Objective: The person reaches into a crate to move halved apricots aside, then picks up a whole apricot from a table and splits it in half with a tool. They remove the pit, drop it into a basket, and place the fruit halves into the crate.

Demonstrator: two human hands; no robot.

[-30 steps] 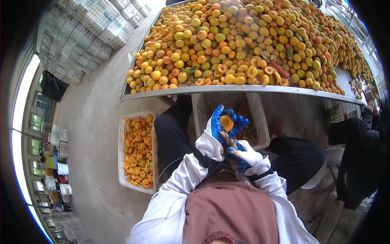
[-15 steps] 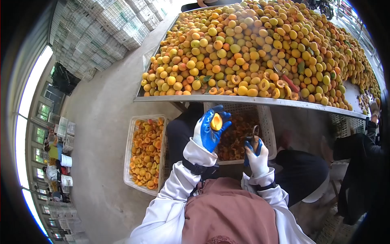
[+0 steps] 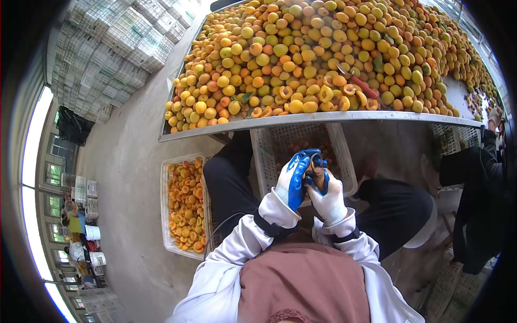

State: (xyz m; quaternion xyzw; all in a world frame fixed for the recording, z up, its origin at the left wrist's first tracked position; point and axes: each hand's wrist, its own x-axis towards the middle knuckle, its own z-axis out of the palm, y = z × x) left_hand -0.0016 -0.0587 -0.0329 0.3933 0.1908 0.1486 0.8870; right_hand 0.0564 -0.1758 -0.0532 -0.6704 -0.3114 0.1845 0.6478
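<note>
Both of my gloved hands meet over a white perforated crate [image 3: 262, 167] under the table edge. My left hand [image 3: 293, 180], in a blue-coated glove, is closed around an apricot half [image 3: 309, 172], mostly hidden by the fingers. Against it, my right hand [image 3: 328, 199] grips a pitting tool by its brownish handle [image 3: 319, 175]; its metal loop is hidden at the fruit. Dark brownish scraps lie in the crate below. To the left, another white crate [image 3: 163, 215] holds many halved apricots [image 3: 186, 210].
A metal-edged table [image 3: 323, 117] bears a large heap of apricots [image 3: 291, 59]. A red-handled tool [image 3: 365, 87] rests on the fruit beside cut halves. Another person's dark-clothed arm [image 3: 489, 145] is at the right. Stacked crates [image 3: 107, 59] stand at the back left.
My left hand has turned and moved right with the apricot half, and my right hand has brought the pitting tool to it. The whole view has shifted slightly.
</note>
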